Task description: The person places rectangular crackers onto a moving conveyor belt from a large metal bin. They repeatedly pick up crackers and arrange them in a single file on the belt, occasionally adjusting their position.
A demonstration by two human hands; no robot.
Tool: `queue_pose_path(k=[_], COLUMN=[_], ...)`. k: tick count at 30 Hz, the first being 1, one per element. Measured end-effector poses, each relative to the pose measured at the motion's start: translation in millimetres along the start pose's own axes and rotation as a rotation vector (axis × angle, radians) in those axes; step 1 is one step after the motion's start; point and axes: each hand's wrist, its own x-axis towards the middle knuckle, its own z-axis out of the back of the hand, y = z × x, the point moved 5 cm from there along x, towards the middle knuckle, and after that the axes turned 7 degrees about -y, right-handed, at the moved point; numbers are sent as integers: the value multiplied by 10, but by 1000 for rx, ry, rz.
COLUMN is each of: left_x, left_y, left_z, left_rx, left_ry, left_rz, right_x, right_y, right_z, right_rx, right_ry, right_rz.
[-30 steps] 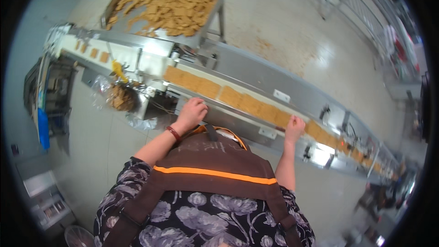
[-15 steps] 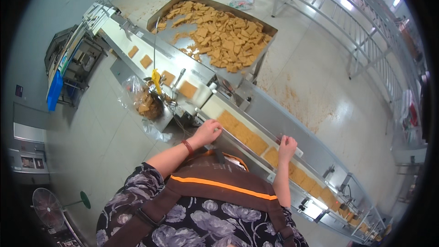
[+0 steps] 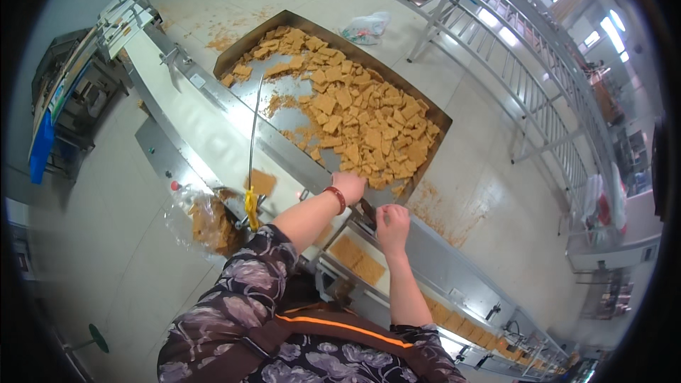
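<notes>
Spanning belt (image 3: 202, 128), left arm (image 3: 306, 221) ended in left hand (image 3: 349, 186), grip hidden, cracker pile (image 3: 379, 117) just beyond it. Right hand (image 3: 392, 223), beside it, was curled, contents unclear. Hasty grab could've crumbled the brittle pile.

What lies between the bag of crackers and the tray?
In the head view: the white belt with a square cracker on it, a metal rail and a thin rod.

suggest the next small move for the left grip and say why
Perhaps close the left grip on one of the flat brown pieces: it reaches the pile's near edge in the metal tray, though whether it already holds one is hidden.
</notes>
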Motion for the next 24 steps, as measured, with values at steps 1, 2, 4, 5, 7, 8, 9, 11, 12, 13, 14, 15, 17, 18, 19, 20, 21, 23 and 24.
queue_pose_path(k=[1,2,4,5,7,8,9,11,12,13,14,15,17,18,19,20,21,23,24], left_x=[140,278,442,519,633,713,850,1125,1242,1381,1553,1716,2133,2307,2468,2563,2672,2769,2739], left_y=[37,101,131,170,287,535,815,1393,1570,1920,2050,2296,2453,2528,2620,2702,2581,2070,1929], left_z=[11,-1,86,209,611,701,744,843,974,913,1002,1030,1101,1144,1146,1118,1096,1250,1292], left_rx=[-30,-54,-131,-216,-373,-397,-463,-550,-581,-691,-689,-619,-550,-523,-510,-496,-612,-845,-1010], left_ry=[-129,-260,-605,-516,-329,-431,-495,-544,-507,-616,-555,-546,-561,-577,-604,-626,-591,-488,-372], left_rz=[-91,-175,-404,-337,-197,-108,3,228,290,437,434,450,475,491,509,532,503,425,335], right_x=[87,169,331,407,595,725,866,1099,1173,1265,1280,1341,1290,1230,1261,1294,1296,1300,1265], right_y=[94,178,218,98,-255,-377,-532,-970,-1249,-1436,-1660,-1740,-1954,-1997,-1920,-1721,-1560,-1556,-1653], right_z=[-95,-198,-300,-321,-286,-207,-97,-1,-10,-108,-180,-330,-526,-657,-753,-739,-642,-530,-548], right_rx=[-4,-2,-2,-79,-223,-201,-187,-280,-82,137,337,466,704,694,700,704,693,672,713], right_ry=[3,7,19,11,-5,-106,-211,-377,-400,-403,-422,-320,-143,-181,-192,-196,-216,-243,-257], right_rz=[38,78,137,112,59,53,44,-123,-326,-511,-709,-734,-777,-733,-749,-769,-804,-816,-779])
